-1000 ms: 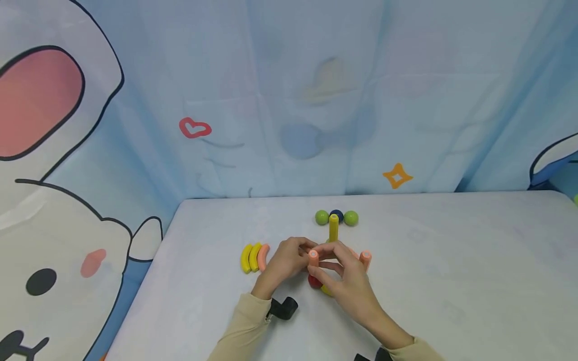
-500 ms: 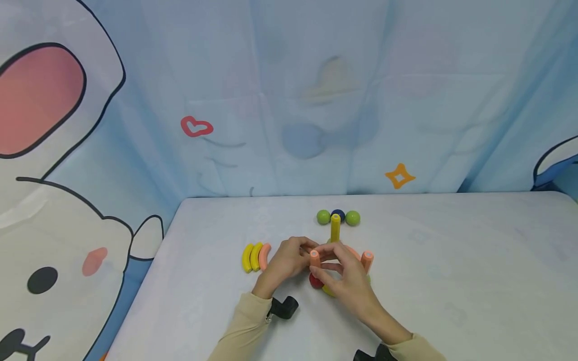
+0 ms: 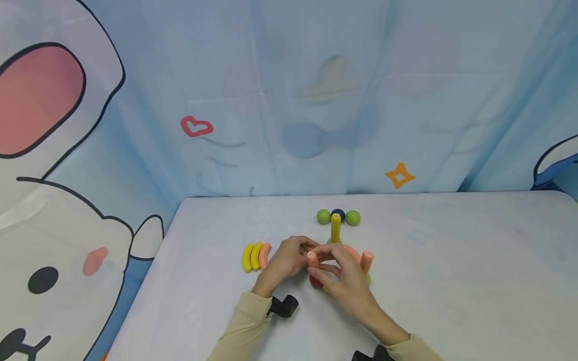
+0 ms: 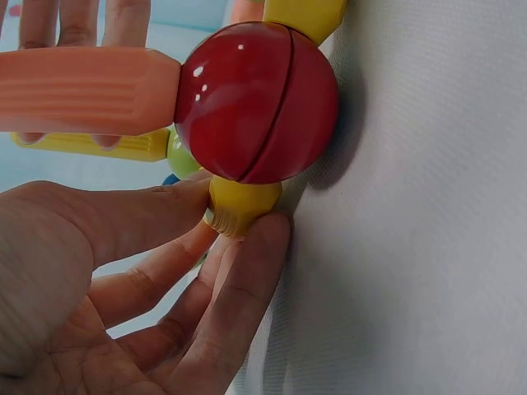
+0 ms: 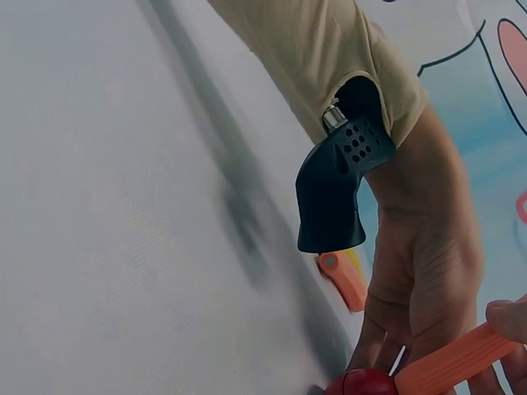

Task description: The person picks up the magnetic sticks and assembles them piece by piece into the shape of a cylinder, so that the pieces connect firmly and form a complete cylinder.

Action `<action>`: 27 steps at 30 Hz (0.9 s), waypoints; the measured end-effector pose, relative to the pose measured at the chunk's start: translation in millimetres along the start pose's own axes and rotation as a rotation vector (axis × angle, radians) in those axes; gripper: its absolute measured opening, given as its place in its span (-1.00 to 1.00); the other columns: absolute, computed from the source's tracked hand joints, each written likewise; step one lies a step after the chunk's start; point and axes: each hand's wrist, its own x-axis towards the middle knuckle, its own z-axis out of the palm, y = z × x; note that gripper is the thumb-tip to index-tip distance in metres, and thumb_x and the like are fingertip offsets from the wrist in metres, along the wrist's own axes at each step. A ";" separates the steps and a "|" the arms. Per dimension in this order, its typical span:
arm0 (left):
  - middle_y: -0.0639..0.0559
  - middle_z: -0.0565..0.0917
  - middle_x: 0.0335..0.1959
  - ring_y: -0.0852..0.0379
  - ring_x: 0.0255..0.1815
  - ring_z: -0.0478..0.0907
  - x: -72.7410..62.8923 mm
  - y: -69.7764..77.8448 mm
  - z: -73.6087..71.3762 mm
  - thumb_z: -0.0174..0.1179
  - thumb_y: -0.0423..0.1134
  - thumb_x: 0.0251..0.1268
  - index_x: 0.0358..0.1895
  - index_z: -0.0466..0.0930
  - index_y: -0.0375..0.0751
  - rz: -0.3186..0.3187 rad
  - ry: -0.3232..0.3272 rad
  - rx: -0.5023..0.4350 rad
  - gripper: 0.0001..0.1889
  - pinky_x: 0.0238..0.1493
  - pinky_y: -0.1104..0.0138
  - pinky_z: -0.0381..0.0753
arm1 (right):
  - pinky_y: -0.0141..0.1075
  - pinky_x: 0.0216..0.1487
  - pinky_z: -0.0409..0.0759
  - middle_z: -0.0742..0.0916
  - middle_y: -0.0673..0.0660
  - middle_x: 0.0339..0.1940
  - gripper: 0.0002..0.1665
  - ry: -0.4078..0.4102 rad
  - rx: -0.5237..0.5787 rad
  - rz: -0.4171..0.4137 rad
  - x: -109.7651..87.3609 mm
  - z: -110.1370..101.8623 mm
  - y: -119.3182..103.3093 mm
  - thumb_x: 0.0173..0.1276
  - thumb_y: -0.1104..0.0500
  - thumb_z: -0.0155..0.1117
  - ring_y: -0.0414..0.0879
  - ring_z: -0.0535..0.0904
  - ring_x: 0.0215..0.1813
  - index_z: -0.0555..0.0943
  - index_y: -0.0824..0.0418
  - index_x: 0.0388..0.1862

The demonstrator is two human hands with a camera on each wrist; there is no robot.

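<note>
Forearms angled inward over a white table, a person's left hand pinches a short yellow piece at the side of a glossy red ball, while the right hand grips the ribbed orange rod rising from that ball between thumb and fingers.

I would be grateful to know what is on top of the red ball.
An orange stick stands on the red ball. Its end covers the patch where they meet, so what joins them is hidden.
</note>
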 end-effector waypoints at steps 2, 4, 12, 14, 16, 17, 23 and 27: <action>0.09 0.73 -0.23 0.24 -0.30 0.57 0.2 -0.1 -0.1 0.36 -0.31 0.37 0.05 0.77 -0.19 0.003 -0.001 0.000 -0.77 -0.27 0.40 0.57 | -0.24 0.11 0.71 0.65 0.18 0.08 -0.58 -0.004 0.022 0.020 -0.4 -0.8 0.2 0.27 0.51 0.47 -0.08 0.63 0.09 0.60 0.33 0.07; 0.10 0.73 -0.25 0.24 -0.32 0.57 0.0 -0.2 -0.1 0.37 -0.32 0.36 0.04 0.77 -0.19 0.008 -0.001 -0.003 -0.77 -0.28 0.41 0.56 | -0.25 0.13 0.70 0.64 0.19 0.08 -0.59 -0.005 0.039 0.031 -0.8 -1.8 0.7 0.28 0.51 0.45 -0.12 0.63 0.10 0.59 0.34 0.07; 0.12 0.71 -0.28 0.25 -0.34 0.57 0.3 0.6 0.9 0.38 -0.30 0.38 0.04 0.77 -0.18 -0.011 -0.008 -0.014 -0.78 -0.29 0.42 0.54 | -0.26 0.15 0.68 0.62 0.18 0.09 -0.62 -0.006 0.053 0.052 -2.6 -4.5 1.4 0.33 0.47 0.44 -0.13 0.62 0.12 0.57 0.33 0.08; 0.12 0.72 -0.27 0.24 -0.33 0.57 0.2 1.0 0.8 0.38 -0.29 0.38 0.05 0.76 -0.18 -0.016 -0.009 -0.012 -0.77 -0.29 0.42 0.54 | -0.28 0.15 0.68 0.62 0.18 0.09 -0.63 -0.005 0.054 0.053 -2.7 -4.7 1.5 0.35 0.45 0.44 -0.12 0.61 0.12 0.56 0.32 0.07; 0.10 0.72 -0.26 0.23 -0.32 0.57 0.1 1.4 0.5 0.39 -0.29 0.39 0.06 0.76 -0.20 -0.016 -0.009 -0.012 -0.77 -0.28 0.42 0.56 | -0.30 0.15 0.68 0.62 0.19 0.09 -0.63 -0.005 0.048 0.037 -2.3 -4.7 1.3 0.35 0.45 0.43 -0.12 0.61 0.12 0.55 0.33 0.08; 0.09 0.72 -0.26 0.23 -0.31 0.58 0.0 1.7 0.3 0.39 -0.30 0.39 0.06 0.75 -0.20 -0.016 -0.008 -0.011 -0.76 -0.28 0.41 0.56 | -0.31 0.16 0.67 0.63 0.19 0.09 -0.62 -0.004 0.036 0.021 -2.1 -4.7 0.6 0.35 0.45 0.43 -0.12 0.61 0.12 0.55 0.33 0.09; 0.05 0.71 -0.25 0.19 -0.26 0.59 -0.4 2.0 0.2 0.36 -0.37 0.38 0.09 0.72 -0.28 -0.015 -0.010 -0.002 -0.74 -0.19 0.34 0.62 | -0.29 0.25 0.62 0.62 0.20 0.20 -0.44 -0.002 -0.115 -0.121 -4.5 -4.2 -15.5 0.26 0.57 0.42 0.02 0.63 0.22 0.50 0.32 0.20; 0.05 0.72 -0.25 0.20 -0.30 0.58 -2.3 0.2 2.0 0.34 -0.42 0.36 0.07 0.72 -0.28 0.010 0.000 -0.021 -0.75 -0.21 0.36 0.62 | -0.29 0.31 0.57 0.56 0.12 0.26 -0.32 0.022 -0.213 -0.157 -6.7 -9.0 -36.9 0.23 0.57 0.42 0.06 0.61 0.29 0.45 0.26 0.29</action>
